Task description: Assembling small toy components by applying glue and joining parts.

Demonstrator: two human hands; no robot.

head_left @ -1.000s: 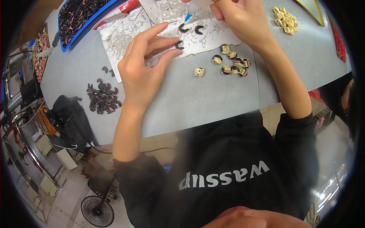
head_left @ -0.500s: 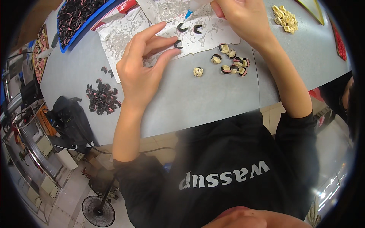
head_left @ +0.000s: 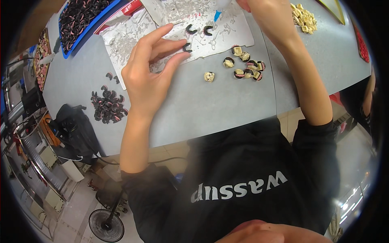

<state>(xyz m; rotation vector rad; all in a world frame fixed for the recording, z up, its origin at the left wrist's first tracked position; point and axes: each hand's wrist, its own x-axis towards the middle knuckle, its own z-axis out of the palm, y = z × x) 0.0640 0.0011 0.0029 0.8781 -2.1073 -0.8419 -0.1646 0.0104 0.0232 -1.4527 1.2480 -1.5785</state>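
My left hand (head_left: 146, 73) is over the near left part of a glue-smeared white sheet (head_left: 239, 32). Its thumb and fingertips pinch a small black C-shaped piece (head_left: 187, 47). Two more such pieces lie on the sheet, a left one (head_left: 191, 29) and a right one (head_left: 208, 31). At the top edge my right hand (head_left: 272, 18) is closed around a translucent glue dispenser (head_left: 223, 4), mostly cut off by the frame. Its blue needle tip (head_left: 217, 16) points down at the right-hand black piece.
Near the sheet lie several joined cream-and-black pieces (head_left: 249, 71) and a single cream one (head_left: 209, 77). A heap of black-and-pink pieces (head_left: 108, 106) lies left, below a blue tray (head_left: 69, 52) full of them. Cream pieces (head_left: 304, 19) are piled at right.
The blue needle tip has moved right, from the left black piece on the sheet to the right one. My left hand keeps its pinch, barely shifted.
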